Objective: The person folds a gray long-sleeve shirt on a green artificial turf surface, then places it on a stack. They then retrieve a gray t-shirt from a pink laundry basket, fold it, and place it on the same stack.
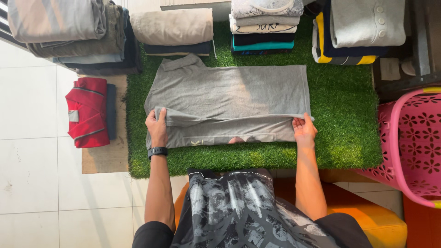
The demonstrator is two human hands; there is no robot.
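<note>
Grey shirt (229, 98) is lying flat on the green turf mat (342, 119), collar end pointing left, and its near long edge is being held folded over the layer below. That fold is being pinched at both ends: left hand (157, 128) is closed on the folded edge at the collar end, fingers curled over the cloth; right hand (303, 130) is closed on the same edge at the hem end, thumb on top. A black watch (157, 151) is being worn on the left wrist. Folded clothes are being stacked along the far edge of the mat: a grey-and-dark pile (78, 34) at far left, a beige fold on a dark one (173, 30) just above the collar, a mixed stack with a teal layer (263, 30) in the middle, a grey buttoned piece over yellow-and-navy (356, 30) at right. A folded red garment (87, 112) is lying on a wooden board (103, 158) left of the mat. A pink perforated basket (409, 142) is standing to the right, touching the mat's corner.
</note>
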